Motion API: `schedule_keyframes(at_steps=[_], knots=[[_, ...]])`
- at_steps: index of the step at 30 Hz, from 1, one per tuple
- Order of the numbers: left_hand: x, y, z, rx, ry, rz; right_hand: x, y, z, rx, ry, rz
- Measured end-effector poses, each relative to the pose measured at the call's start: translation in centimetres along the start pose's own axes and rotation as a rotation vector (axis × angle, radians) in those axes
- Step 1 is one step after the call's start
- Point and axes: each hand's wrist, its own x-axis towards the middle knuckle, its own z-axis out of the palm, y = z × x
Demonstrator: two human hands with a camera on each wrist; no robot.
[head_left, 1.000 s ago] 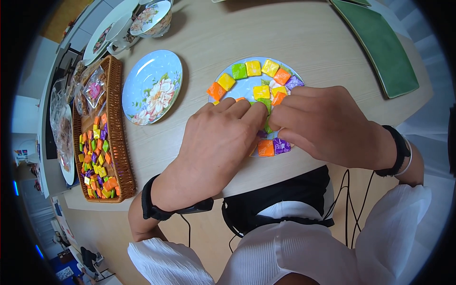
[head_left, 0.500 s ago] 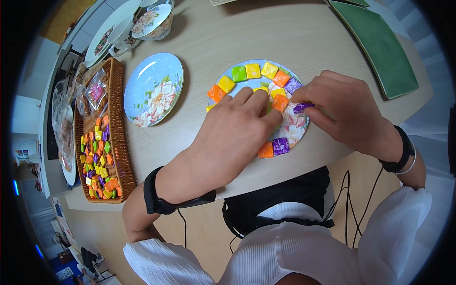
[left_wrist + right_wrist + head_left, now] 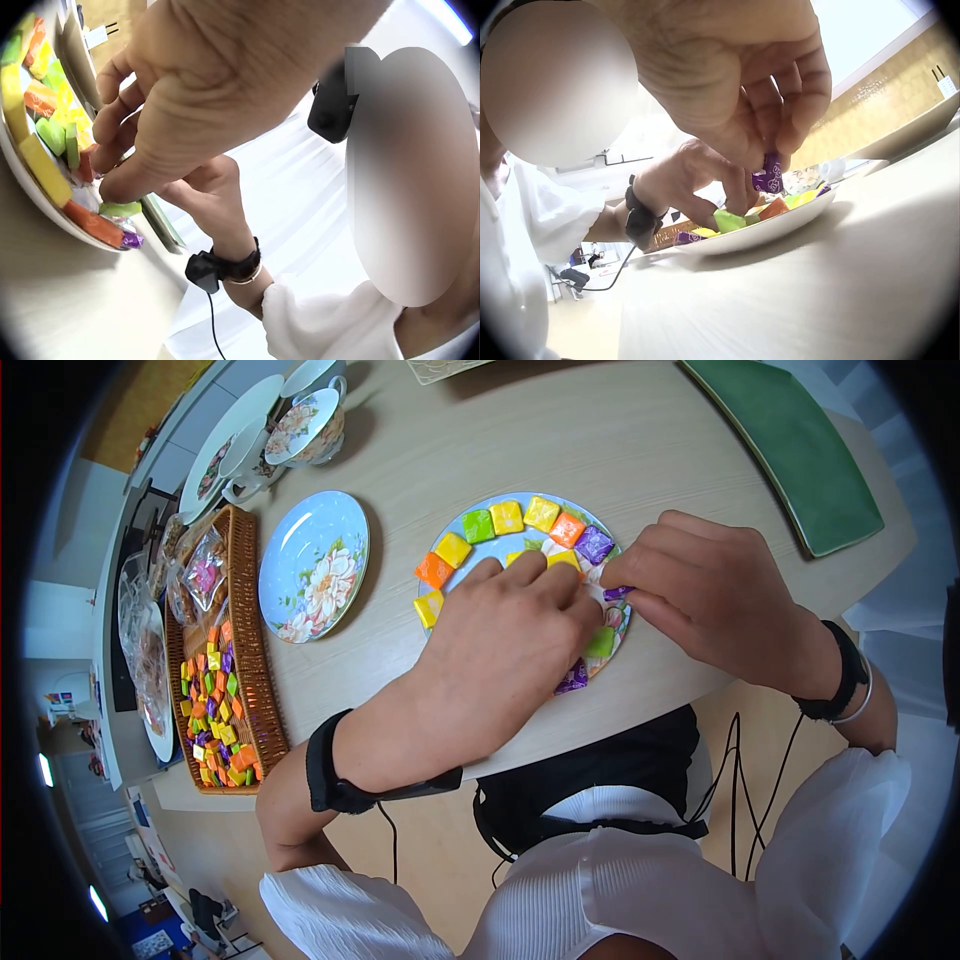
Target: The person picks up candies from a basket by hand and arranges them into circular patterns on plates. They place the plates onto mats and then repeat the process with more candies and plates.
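A flowered plate (image 3: pixel 468 528) carries wrapped square candies around its rim and more inside. My right hand (image 3: pixel 700 595) pinches a purple candy (image 3: pixel 768 174) between thumb and fingertips, above the plate's right side. Over the lower middle of the plate is my left hand (image 3: pixel 505 650), its fingers bent down and hiding part of it. In the left wrist view, that thumb touches a green candy (image 3: pixel 120 209) near the rim, with the fingers apart from the thumb. A purple candy (image 3: pixel 572 678) shows beside the left hand at the near rim.
Left of the plate lies an empty flowered plate (image 3: pixel 313 565), then a wicker basket (image 3: pixel 262 690) of candies and wrapped packets. Cups (image 3: pixel 305 430) stand at the upper left. A green tray (image 3: pixel 790 455) is at the upper right.
My right hand has moved from beside the left hand toward the plate's right edge with a purple candy. A green candy now shows at the lower right rim. The head view has shifted slightly.
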Motion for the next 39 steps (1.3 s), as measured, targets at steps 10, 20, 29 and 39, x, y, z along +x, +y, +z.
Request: schedule_keyframes(at_steps=[10, 20, 29, 39], knots=[[-0.8, 1.0, -0.1, -0.11, -0.034, -0.036, 0.2, 0.9, 1.3, 0.003, -0.001, -0.195], [-2.2, 1.5, 0.3, -0.073, 0.002, 0.027, -0.2, 1.1, 1.2, 0.052, -0.072, -0.186], [-2.5, 2.4, 0.1, -0.019, -0.007, 0.049, 1.8, 1.3, -0.1, -0.063, 0.024, -0.119], [-3.1, 2.3, 0.5, 0.014, -0.01, 0.052, 3.2, 0.5, 2.3, -0.064, -0.104, -0.143]])
